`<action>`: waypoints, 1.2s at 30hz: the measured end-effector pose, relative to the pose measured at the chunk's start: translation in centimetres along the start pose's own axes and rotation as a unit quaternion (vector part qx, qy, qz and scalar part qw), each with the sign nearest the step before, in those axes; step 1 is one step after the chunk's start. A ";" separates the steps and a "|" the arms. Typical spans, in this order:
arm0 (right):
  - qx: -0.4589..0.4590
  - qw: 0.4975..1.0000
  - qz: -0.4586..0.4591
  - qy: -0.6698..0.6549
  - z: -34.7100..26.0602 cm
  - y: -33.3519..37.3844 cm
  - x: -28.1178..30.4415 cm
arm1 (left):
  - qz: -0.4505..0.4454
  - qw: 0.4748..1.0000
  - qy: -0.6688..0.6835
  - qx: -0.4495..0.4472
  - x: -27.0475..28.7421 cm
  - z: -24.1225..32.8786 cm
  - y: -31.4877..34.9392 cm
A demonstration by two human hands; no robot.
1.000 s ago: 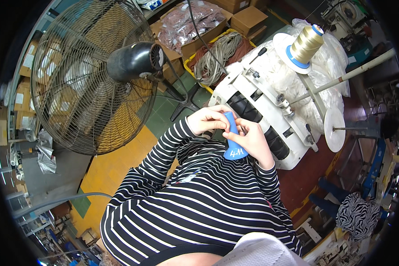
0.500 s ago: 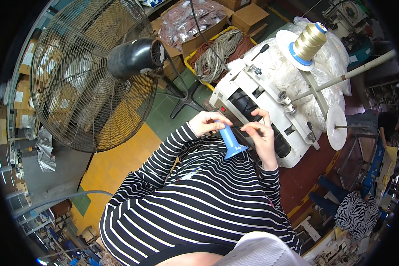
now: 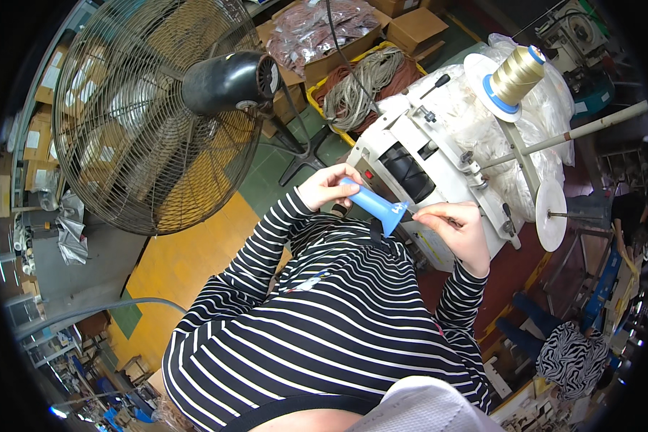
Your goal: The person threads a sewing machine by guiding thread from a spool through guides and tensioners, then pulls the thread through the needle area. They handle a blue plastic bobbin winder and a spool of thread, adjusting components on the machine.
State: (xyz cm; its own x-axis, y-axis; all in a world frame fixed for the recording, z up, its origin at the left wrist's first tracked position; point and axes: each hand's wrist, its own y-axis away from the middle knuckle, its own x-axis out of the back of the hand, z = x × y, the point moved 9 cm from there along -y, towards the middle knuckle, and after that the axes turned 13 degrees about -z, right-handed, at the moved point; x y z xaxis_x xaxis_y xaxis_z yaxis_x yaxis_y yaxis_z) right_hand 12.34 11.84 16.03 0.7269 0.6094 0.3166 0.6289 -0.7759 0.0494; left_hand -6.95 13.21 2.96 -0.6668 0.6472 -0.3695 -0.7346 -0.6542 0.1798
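Note:
In front of my chest, my left hand (image 3: 327, 189) grips the narrow end of a blue plastic thread spool (image 3: 376, 207) with a flared base. The spool lies tilted, its wide base toward the right. Beside that base, my right hand (image 3: 455, 227) is closed in a pinch on something small and dark, too small to make out. Just beyond my hands stands a white machine (image 3: 450, 180) with a black roller in its opening and a red switch. On its stand sits a large cone of gold thread (image 3: 516, 74).
A big caged floor fan (image 3: 155, 115) stands close on the left. Beyond it are a yellow crate (image 3: 315, 93) of grey and brown cords and cardboard boxes (image 3: 416, 27). White plastic bags (image 3: 554, 137) lie behind the machine. At the lower right is another person (image 3: 572, 356).
The spool has tipped from nearly upright to lying sideways, its base swinging right. My right hand has moved right and down, from a thin strand near the spool's top to beside its base.

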 end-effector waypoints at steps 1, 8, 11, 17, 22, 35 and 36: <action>0.014 1.000 -0.002 0.015 -0.6 0.0 0.2 | -0.003 1.000 0.011 0.006 0.3 -0.1 0.3; 0.053 0.977 -0.196 0.060 -0.6 -4.0 -3.1 | -0.120 0.992 0.020 0.031 -2.6 -1.0 0.2; 0.041 0.963 -0.254 0.075 0.7 -5.2 -4.4 | -0.139 0.989 0.036 0.026 -3.5 -0.7 -0.1; 0.017 0.957 -0.277 0.080 2.3 -5.6 -4.9 | -0.135 0.991 -0.012 -0.005 -3.9 0.7 0.1; 0.017 0.961 -0.253 0.110 2.4 -5.6 -4.6 | -0.112 0.994 -0.006 0.007 -3.9 0.4 0.0; -0.044 0.991 -0.095 -0.089 6.4 -4.9 -2.9 | -0.037 0.985 0.096 -0.137 -2.6 3.2 -0.1; -0.049 0.977 -0.073 -0.194 7.7 -4.6 -3.3 | -0.009 0.978 0.126 -0.167 -2.1 3.6 0.0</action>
State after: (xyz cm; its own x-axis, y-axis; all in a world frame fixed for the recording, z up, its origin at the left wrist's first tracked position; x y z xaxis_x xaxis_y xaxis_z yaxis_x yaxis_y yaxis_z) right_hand 9.17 14.65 7.49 0.6928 0.7164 -0.0831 0.7186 -0.6759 0.1638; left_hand -6.03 13.26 7.00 -0.5722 0.5700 -0.5896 -0.6356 -0.7626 -0.1204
